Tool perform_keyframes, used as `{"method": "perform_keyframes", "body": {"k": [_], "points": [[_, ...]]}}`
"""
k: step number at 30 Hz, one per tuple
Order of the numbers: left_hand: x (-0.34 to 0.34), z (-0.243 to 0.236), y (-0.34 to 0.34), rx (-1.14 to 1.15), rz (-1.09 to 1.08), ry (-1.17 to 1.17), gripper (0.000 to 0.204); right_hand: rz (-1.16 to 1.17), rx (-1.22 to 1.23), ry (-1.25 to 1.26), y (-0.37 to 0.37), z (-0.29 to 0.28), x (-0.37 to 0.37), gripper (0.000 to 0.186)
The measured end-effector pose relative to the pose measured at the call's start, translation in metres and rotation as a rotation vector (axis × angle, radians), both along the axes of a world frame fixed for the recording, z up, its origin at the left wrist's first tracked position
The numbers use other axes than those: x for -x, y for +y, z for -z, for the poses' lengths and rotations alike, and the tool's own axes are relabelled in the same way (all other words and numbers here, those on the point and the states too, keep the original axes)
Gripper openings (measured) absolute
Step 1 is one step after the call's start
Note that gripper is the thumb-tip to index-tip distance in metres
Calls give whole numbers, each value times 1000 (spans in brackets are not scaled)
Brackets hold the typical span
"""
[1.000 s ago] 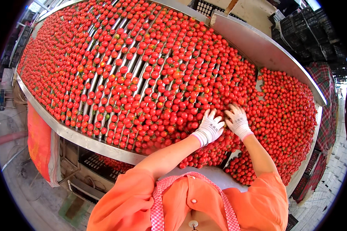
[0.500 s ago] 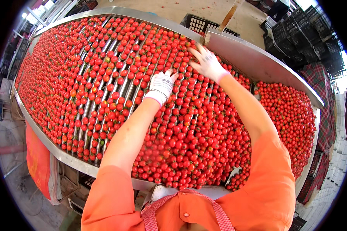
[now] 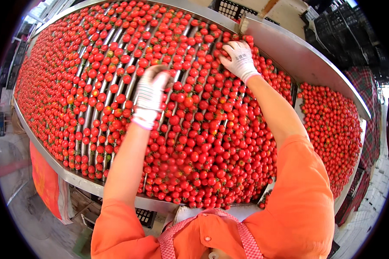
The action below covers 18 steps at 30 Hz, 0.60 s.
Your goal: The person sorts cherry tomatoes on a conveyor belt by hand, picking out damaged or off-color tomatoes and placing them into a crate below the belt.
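The room is a packing place with stacked black crates (image 3: 343,36), up and off to the right of both grips. A big roller conveyor (image 3: 90,186) with a shiny metal edge sits under the grips. Red cherry tomatoes (image 3: 207,149) lie all over it: left of the left grip (image 3: 149,93), between the grips, and in a thick pile nearer the person. Thin metal bars peek out beside and below the left grip. A tall metal side wall (image 3: 307,56) is to the right of the right grip (image 3: 239,60), and a packed patch of tomatoes (image 3: 330,127) lies past it, lower down.

Half a second ago, the two grips were closer to each other. Now the left grip has gone farther left and is a bit blurry, with its fingers bent. The right grip is near the far edge, and its fingers, spread wide then, are curled down at the tomatoes. A whole second ago, both grips were side by side down at the thick pile. I think this means the work has gone from the pile to the thinner rows. I can't tell if either grip has a tomato inside, because the bent fingers hide it.
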<state>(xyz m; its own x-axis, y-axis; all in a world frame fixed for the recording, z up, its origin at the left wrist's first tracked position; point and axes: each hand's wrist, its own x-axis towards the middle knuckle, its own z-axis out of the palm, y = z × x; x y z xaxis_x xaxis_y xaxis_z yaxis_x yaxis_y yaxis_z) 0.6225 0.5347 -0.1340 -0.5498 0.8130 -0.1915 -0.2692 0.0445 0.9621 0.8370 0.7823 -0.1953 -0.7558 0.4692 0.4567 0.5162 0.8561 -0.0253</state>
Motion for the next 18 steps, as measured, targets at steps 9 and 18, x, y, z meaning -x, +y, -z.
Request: {"method": "perform_keyframes", "body": {"k": [9,18], "points": [[8,8,-50,252,24,465,24,215,183,-47,-36,39,-205,44],[-151,28,-23,559,333,1233,28,728,253,-563,-113,52,-366,58]]}}
